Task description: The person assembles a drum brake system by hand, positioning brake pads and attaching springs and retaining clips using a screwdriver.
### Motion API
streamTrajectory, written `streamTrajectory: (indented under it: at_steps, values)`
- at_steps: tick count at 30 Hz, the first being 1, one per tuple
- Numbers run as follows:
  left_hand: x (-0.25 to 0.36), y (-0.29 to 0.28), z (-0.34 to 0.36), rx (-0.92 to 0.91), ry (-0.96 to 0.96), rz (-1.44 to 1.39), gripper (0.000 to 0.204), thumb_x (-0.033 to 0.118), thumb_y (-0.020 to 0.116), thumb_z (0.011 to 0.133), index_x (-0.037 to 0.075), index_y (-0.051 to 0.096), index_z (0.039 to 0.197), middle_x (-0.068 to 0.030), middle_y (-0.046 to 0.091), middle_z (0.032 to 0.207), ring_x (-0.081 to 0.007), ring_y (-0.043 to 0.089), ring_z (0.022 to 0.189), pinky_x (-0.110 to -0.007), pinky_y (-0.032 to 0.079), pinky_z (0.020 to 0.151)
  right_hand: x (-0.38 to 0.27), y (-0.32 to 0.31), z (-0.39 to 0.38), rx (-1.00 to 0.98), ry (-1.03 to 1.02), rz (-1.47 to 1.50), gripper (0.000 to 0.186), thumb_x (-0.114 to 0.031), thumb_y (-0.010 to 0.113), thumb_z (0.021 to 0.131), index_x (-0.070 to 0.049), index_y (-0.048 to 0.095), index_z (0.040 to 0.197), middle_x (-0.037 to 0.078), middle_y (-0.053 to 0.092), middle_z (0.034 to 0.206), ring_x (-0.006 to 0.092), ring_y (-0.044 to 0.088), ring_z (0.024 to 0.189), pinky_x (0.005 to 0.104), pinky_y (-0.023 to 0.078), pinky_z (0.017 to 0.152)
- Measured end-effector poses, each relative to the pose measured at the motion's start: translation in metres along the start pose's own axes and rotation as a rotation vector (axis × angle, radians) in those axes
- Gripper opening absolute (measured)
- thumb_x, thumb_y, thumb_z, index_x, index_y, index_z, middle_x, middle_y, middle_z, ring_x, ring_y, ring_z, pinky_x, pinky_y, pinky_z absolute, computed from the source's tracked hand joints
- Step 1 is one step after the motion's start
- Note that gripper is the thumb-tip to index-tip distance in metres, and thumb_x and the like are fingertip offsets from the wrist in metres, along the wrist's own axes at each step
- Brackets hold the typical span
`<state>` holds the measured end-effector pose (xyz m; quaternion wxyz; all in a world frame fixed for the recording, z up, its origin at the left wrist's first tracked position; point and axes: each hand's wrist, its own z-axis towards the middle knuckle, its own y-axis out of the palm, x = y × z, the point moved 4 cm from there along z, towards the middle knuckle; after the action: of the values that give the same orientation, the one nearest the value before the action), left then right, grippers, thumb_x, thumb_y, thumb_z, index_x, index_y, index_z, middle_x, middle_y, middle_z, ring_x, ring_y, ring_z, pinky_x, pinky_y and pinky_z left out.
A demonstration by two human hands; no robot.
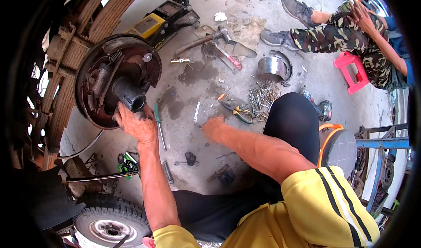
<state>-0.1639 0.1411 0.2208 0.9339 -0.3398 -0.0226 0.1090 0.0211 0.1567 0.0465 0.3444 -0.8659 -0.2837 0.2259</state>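
Observation:
At the left, an opened drum brake assembly (94,72) shows rusty shoes and springs around a protruding axle tube (133,99). My left hand (137,124) is at the underside of the tube, its bent fingers against it and partly hidden. My right hand (213,127) is low over the concrete floor, slightly blurred, with its fingers mostly out of sight. Nearest to it lies a combination wrench (197,112). Just beyond are an orange-handled screwdriver (220,97) and yellow-and-black pliers (239,112). A green-handled screwdriver (159,125) lies between my hands.
Many bolts (263,96) lie in a heap beside my knee, with a metal drum-shaped part (271,68) behind. A hammer (197,42) and yellow floor jack (147,25) are farther off. Another person in camouflage trousers (333,39) sits at right near a pink stool (352,72). A tyre (112,219) stands lower left.

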Motion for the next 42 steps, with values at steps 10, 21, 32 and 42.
streamTrajectory:
  at_steps: [10, 21, 32, 42]
  values:
    - [0.007, -0.007, 0.011, -0.057, 0.103, -0.001, 0.024, 0.009, 0.069, 0.082, 0.002, 0.066, 0.105, -0.0176, 0.066, 0.102, -0.0396, 0.061, 0.091, -0.050, 0.046, 0.077, -0.049, -0.083, 0.065, 0.761, -0.304, 1.938, 0.042, -0.032, 0.064, 0.094, 0.001, 0.064, 0.119, 0.014, 0.071, 0.099, 0.0253, 0.067, 0.092, 0.0357, 0.053, 0.085]
    - [0.020, -0.012, 0.022, -0.083, 0.123, 0.056, 0.019, 0.014, 0.071, 0.087, 0.001, 0.069, 0.100, -0.0152, 0.070, 0.088, -0.0372, 0.064, 0.076, -0.046, 0.049, 0.071, -0.075, -0.129, 0.015, 0.857, -0.517, 2.546, 0.034, -0.014, 0.065, 0.096, 0.003, 0.060, 0.125, 0.009, 0.069, 0.105, 0.0159, 0.064, 0.093, 0.0309, 0.053, 0.082]
    - [0.003, -0.002, 0.007, -0.168, 0.030, -0.053, 0.022, 0.004, 0.065, 0.090, 0.000, 0.068, 0.112, -0.0166, 0.071, 0.107, -0.0330, 0.068, 0.093, -0.042, 0.053, 0.083, -0.027, -0.166, -0.005, 1.373, -0.242, 1.617, 0.017, -0.011, 0.067, 0.090, 0.000, 0.067, 0.103, 0.019, 0.067, 0.091, 0.0391, 0.067, 0.082, 0.0423, 0.054, 0.072]
    - [0.016, -0.001, 0.014, -0.090, -0.121, -0.187, 0.013, 0.005, 0.067, 0.088, -0.002, 0.069, 0.098, -0.0121, 0.070, 0.082, -0.0287, 0.068, 0.072, -0.039, 0.051, 0.067, -0.018, -0.172, -0.002, 1.366, -0.284, 1.390, 0.019, -0.011, 0.076, 0.075, -0.003, 0.066, 0.089, 0.017, 0.067, 0.082, 0.0393, 0.064, 0.073, 0.0449, 0.052, 0.068]
